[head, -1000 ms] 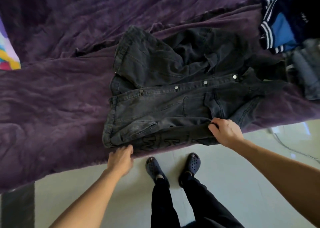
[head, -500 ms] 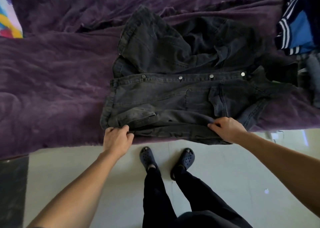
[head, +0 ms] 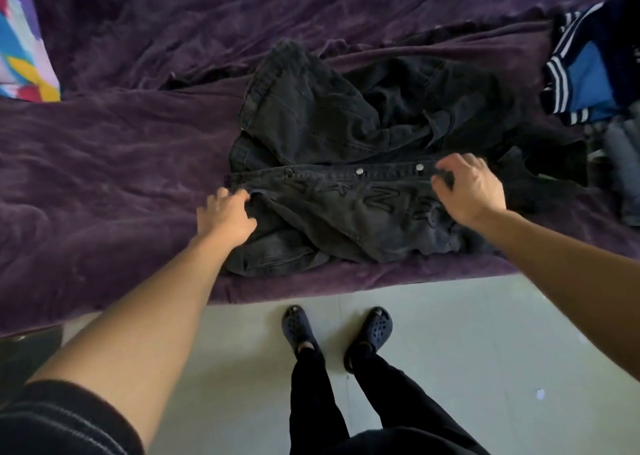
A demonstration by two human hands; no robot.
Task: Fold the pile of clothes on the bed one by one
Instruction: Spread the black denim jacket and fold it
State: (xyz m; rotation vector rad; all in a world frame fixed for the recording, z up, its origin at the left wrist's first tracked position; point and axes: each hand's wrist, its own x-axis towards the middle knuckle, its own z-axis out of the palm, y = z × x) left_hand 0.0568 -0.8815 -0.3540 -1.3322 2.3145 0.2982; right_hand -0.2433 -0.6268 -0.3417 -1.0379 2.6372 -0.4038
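A black denim jacket (head: 346, 136) with metal snaps lies across the purple blanket (head: 104, 164) on the bed. Its near half is folded up over itself, showing stitched lettering, with the folded edge along the snap line. My left hand (head: 227, 214) pinches the left end of that folded edge. My right hand (head: 467, 186) grips the right end near the snaps. The far half of the jacket is still crumpled.
A pile of clothes, blue with navy and white stripes (head: 585, 70) and a grey piece (head: 623, 164), sits at the bed's right. A colourful pillow (head: 24, 46) lies far left. My feet in dark clogs (head: 337, 330) stand on the pale floor by the bed edge.
Both hands lifted the jacket's near edge from the bed's front and carried it away from me onto the snap line, folding the near half over and exposing the lettering.
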